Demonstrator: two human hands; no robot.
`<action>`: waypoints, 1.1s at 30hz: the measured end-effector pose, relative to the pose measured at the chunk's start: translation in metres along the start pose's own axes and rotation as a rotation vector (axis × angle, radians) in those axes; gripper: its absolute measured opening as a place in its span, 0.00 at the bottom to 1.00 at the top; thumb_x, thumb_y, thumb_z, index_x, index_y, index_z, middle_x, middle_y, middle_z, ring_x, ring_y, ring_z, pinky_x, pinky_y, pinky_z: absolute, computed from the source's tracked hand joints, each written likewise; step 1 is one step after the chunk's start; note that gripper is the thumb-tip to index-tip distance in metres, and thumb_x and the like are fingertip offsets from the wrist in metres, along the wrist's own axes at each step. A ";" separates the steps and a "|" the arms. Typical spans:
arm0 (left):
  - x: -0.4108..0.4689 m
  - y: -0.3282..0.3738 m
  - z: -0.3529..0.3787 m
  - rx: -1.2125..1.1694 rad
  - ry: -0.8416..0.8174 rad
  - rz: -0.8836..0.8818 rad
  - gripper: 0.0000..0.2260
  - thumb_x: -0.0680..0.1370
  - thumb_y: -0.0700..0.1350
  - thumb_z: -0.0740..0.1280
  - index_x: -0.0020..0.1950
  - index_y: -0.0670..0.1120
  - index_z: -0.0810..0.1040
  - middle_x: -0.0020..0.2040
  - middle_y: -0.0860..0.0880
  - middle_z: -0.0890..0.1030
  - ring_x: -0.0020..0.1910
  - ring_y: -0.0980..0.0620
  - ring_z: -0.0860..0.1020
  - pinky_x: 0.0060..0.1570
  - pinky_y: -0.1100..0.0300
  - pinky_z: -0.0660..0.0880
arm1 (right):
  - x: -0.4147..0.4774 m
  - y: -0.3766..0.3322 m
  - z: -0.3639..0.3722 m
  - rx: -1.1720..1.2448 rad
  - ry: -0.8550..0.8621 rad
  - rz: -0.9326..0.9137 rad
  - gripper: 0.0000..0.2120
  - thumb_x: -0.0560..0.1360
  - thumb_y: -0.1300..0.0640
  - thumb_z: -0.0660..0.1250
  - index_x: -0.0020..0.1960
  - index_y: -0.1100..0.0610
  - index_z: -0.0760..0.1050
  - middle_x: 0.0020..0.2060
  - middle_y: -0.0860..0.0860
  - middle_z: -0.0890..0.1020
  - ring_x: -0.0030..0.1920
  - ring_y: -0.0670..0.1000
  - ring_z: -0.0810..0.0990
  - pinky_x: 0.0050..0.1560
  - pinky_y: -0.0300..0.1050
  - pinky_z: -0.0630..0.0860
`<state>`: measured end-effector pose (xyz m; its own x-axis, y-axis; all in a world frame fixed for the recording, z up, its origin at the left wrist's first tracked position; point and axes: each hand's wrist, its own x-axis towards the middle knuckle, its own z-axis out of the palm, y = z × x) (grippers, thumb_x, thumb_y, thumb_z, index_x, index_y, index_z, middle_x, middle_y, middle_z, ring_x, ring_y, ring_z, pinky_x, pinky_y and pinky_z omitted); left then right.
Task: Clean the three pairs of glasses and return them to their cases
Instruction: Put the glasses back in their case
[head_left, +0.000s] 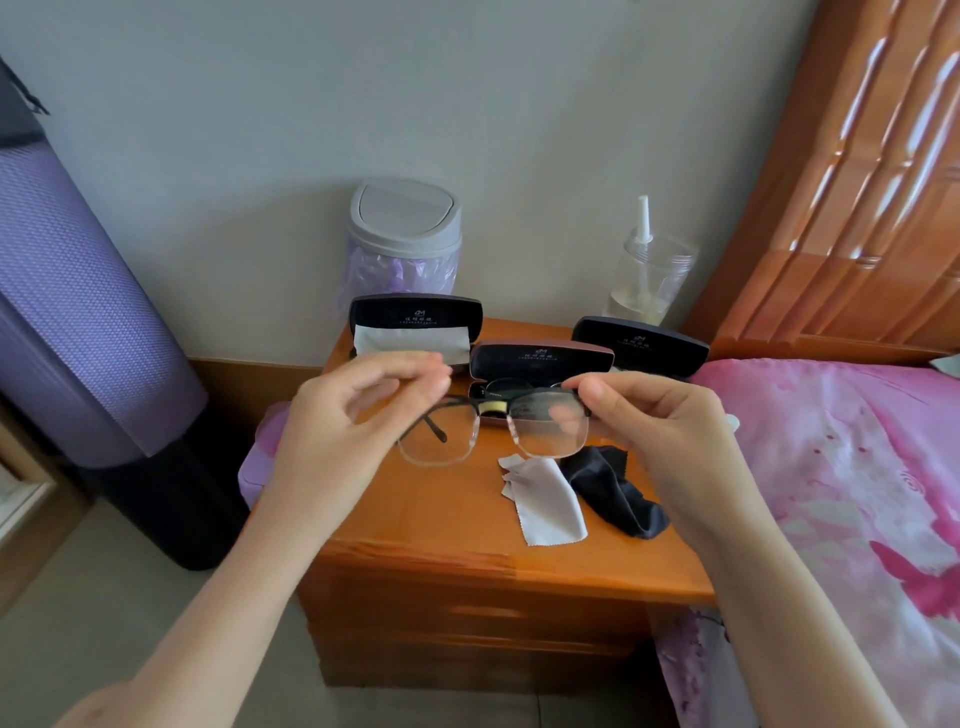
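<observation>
I hold a pair of black half-rim glasses (441, 436) in the air over the wooden nightstand (467, 545). My right hand (660, 426) pinches the frame's right corner. My left hand (353, 421) pinches the left temple near its hinge. Three cases stand open at the back: a left case (415, 317) with a grey cloth inside, a middle case (540, 358) holding another pair of glasses (506, 387), and a right case (641, 343). A light grey cloth (545, 499) and a dark cloth (613, 493) lie on the nightstand below the glasses.
A small grey lidded bin (405, 234) and a clear spray bottle (649, 275) stand by the wall behind the cases. A bed with a pink cover (841, 467) borders the nightstand on the right. A purple rolled mat (78, 322) stands at the left.
</observation>
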<state>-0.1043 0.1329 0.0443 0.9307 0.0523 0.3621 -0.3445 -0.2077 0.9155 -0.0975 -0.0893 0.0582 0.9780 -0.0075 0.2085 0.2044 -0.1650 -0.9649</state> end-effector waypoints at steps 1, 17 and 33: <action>0.001 0.000 -0.003 -0.049 0.027 -0.033 0.10 0.72 0.50 0.68 0.50 0.49 0.84 0.49 0.58 0.85 0.53 0.65 0.79 0.50 0.76 0.72 | 0.000 0.000 -0.001 0.027 0.025 0.015 0.08 0.72 0.57 0.67 0.49 0.56 0.83 0.41 0.50 0.87 0.44 0.48 0.86 0.48 0.38 0.81; 0.012 -0.015 -0.017 -0.556 -0.026 -0.237 0.16 0.75 0.47 0.61 0.59 0.44 0.79 0.57 0.44 0.82 0.56 0.45 0.81 0.53 0.56 0.79 | 0.017 0.004 0.019 0.121 -0.049 0.095 0.11 0.71 0.52 0.67 0.49 0.56 0.83 0.44 0.52 0.87 0.47 0.50 0.85 0.47 0.42 0.82; 0.099 -0.086 -0.047 -0.204 0.159 -0.357 0.13 0.83 0.46 0.56 0.61 0.42 0.75 0.56 0.44 0.81 0.52 0.53 0.81 0.52 0.62 0.78 | 0.165 0.011 0.063 0.030 -0.255 0.320 0.09 0.74 0.67 0.69 0.51 0.72 0.76 0.46 0.64 0.81 0.46 0.61 0.84 0.49 0.49 0.82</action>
<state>0.0114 0.2024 0.0092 0.9706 0.2393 0.0245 -0.0367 0.0467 0.9982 0.0684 -0.0297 0.0722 0.9705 0.1917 -0.1460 -0.1148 -0.1649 -0.9796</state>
